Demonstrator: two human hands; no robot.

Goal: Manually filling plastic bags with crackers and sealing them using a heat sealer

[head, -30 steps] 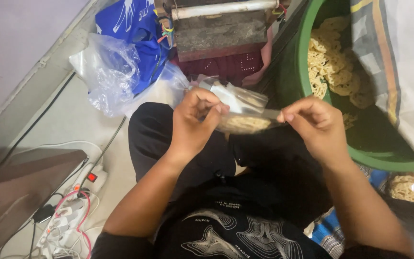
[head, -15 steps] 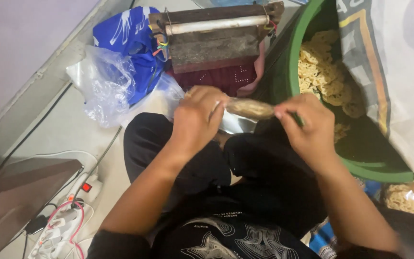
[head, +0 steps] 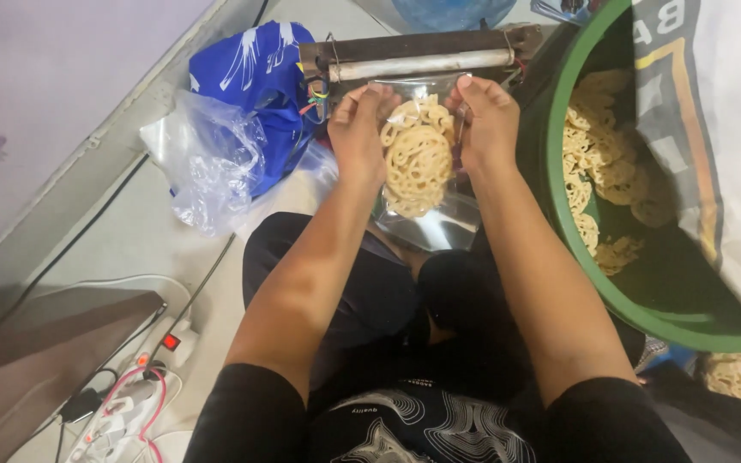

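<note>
Left hand: the left hand (head: 358, 129) grips the left top edge of a clear plastic bag (head: 422, 163), fingers pinched on the plastic.
Right hand: the right hand (head: 486, 120) grips the right top edge of the same bag, thumb and fingers closed on it.
Bag: it hangs upright between the two hands, above the person's lap, filled with pale yellow ring-patterned crackers (head: 418, 159). Its upper edge sits right at the bar of the machine behind it.
Machine: a dark metal sealing machine (head: 422, 56) with a long silver bar lies across the floor just beyond the hands. Coloured wires bunch at its left end.
Tub: a large green tub (head: 576, 257) stands close to the right forearm, holding more of the same crackers loose inside. A printed cloth or sack drapes over its far side.
Left of the hands: a blue plastic bag (head: 250, 77) and a crumpled clear plastic bag (head: 212, 159) lie on the pale floor.
Lower left: a white power strip (head: 160, 347) with a lit red switch, tangled with cables, beside a dark flat surface.
Lower right: another packed bag of crackers (head: 735, 373) cut off at the picture's edge.
Hard to tell: whether the bag's mouth is sealed or open, and whether it touches the bar; the bottom of the bag blurs into spare shiny plastic.
</note>
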